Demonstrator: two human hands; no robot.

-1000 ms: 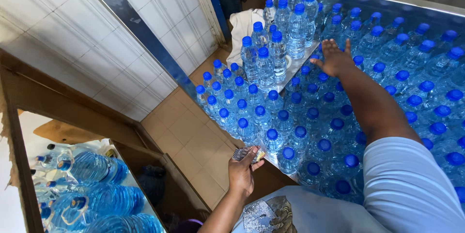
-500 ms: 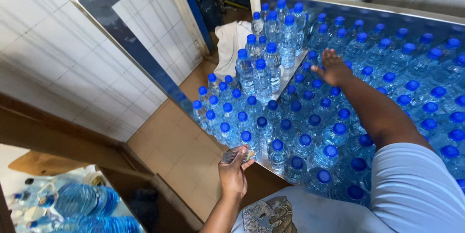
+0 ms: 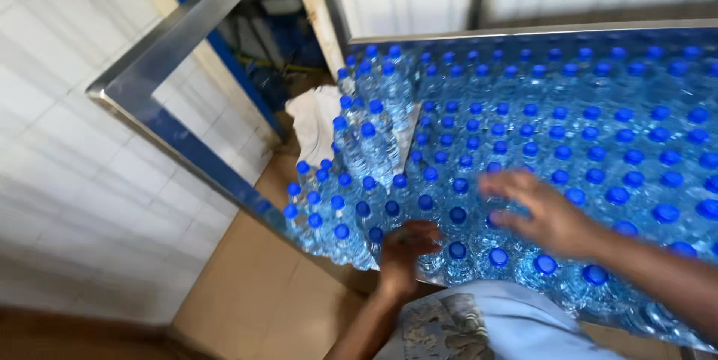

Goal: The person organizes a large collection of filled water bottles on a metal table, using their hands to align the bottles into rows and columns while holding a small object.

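Clear water bottles (image 3: 553,132) with bright blue caps, packed tight across the steel surface (image 3: 172,57). Since the last look the right hand (image 3: 542,210) has pulled back from mid-crowd to the near rows, fingers spread, palm down. The left hand (image 3: 404,248), at the bottles' near edge, curls around something small, blurred.

Left hand (image 3: 407,244): held low at the near edge, fingers curled inward, blurred; whether anything is gripped cannot be told.
Left forearm: bare, raised from below.
Right hand (image 3: 542,214): extended leftward, palm down, fingers spread and loosely bent.
Right forearm: bare, entered from the lower right.
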